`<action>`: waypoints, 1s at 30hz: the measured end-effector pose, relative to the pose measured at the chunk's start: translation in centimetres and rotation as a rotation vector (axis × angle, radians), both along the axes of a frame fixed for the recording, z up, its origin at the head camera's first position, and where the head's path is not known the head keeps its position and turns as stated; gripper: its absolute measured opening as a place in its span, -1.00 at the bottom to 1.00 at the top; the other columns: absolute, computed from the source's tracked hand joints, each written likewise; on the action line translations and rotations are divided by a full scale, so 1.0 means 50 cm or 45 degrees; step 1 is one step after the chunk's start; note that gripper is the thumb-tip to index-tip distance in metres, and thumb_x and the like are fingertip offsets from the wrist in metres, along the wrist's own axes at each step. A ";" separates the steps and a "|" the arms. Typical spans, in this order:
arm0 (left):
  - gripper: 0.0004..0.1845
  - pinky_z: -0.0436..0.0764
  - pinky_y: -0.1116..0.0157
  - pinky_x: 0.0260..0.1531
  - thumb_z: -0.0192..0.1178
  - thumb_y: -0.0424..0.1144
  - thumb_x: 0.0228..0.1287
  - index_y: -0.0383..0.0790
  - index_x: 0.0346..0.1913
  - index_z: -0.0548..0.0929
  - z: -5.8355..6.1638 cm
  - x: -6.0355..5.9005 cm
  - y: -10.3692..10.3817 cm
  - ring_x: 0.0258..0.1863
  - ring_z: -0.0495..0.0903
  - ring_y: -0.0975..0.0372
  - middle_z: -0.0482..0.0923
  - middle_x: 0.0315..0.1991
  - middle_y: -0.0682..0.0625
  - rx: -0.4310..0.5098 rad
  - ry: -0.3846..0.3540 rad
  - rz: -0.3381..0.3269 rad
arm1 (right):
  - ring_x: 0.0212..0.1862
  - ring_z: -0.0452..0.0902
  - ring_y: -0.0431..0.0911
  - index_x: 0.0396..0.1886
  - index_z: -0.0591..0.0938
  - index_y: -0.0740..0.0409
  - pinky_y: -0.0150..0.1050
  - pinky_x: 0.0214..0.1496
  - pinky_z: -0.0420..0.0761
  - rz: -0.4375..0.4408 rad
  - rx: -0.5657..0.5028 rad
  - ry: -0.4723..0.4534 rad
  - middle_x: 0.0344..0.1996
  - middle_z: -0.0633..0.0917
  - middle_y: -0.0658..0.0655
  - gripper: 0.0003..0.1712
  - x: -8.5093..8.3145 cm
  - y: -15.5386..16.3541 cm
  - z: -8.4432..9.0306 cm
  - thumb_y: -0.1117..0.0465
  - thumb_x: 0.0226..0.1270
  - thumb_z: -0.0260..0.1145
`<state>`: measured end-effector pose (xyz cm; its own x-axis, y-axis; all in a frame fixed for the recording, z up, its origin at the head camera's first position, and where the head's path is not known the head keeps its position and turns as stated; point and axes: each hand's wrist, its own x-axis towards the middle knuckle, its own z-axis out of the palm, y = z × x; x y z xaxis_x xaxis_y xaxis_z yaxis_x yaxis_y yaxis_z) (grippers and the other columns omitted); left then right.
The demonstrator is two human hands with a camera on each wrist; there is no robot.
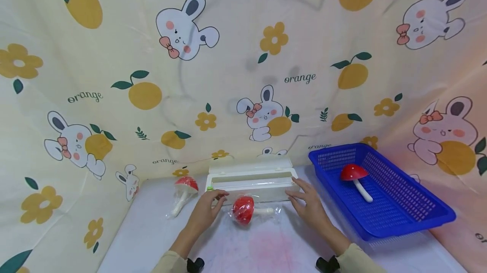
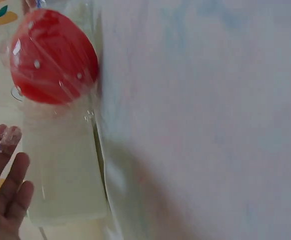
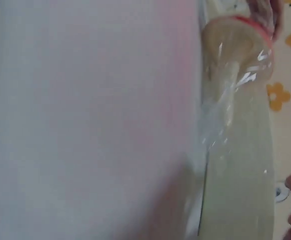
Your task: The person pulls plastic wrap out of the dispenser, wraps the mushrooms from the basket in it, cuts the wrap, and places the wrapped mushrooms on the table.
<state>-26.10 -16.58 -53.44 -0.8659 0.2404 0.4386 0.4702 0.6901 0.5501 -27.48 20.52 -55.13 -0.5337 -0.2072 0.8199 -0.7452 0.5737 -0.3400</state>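
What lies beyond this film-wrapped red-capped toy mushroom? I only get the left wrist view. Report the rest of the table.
Observer: A blue plastic mesh basket stands to the right, with an unwrapped red-capped toy mushroom inside.
Operator: Now the other hand.
Observer: The right hand rests with straight fingers against the right end of the open white plastic film dispenser box.
Operator: Check further left.
Observer: A second wrapped red-capped mushroom lies left of the box, apart from the left hand.
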 end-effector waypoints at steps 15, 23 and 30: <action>-0.48 0.69 0.03 0.19 0.60 -0.09 0.21 -0.06 0.21 0.70 -0.013 0.020 0.027 0.09 0.67 0.20 0.72 0.07 0.15 0.140 -0.129 -0.142 | -0.07 0.80 0.05 -0.12 0.85 0.19 -0.13 0.03 0.78 0.304 0.176 -0.289 -0.13 0.85 0.13 -0.71 0.056 -0.061 -0.012 0.52 0.20 0.55; -0.77 0.70 0.07 0.17 0.47 -0.13 0.39 0.07 0.05 0.75 -0.020 0.018 0.040 0.05 0.68 0.26 0.71 -0.04 0.24 0.224 -0.233 -0.046 | 0.10 0.74 0.07 -0.04 0.85 0.11 0.12 0.24 0.67 0.281 0.318 -0.656 -0.01 0.84 0.06 -0.82 0.062 -0.069 -0.001 0.21 0.41 0.53; -0.89 0.73 0.15 0.13 0.49 -0.23 0.37 0.01 -0.15 0.77 -0.027 0.015 0.047 0.12 0.70 0.10 0.69 0.08 0.04 0.404 -0.305 -0.031 | 0.13 0.72 0.13 0.09 0.79 0.14 0.12 0.17 0.72 0.151 0.278 -0.607 0.05 0.79 0.13 -0.64 0.042 -0.079 0.017 0.28 0.31 0.60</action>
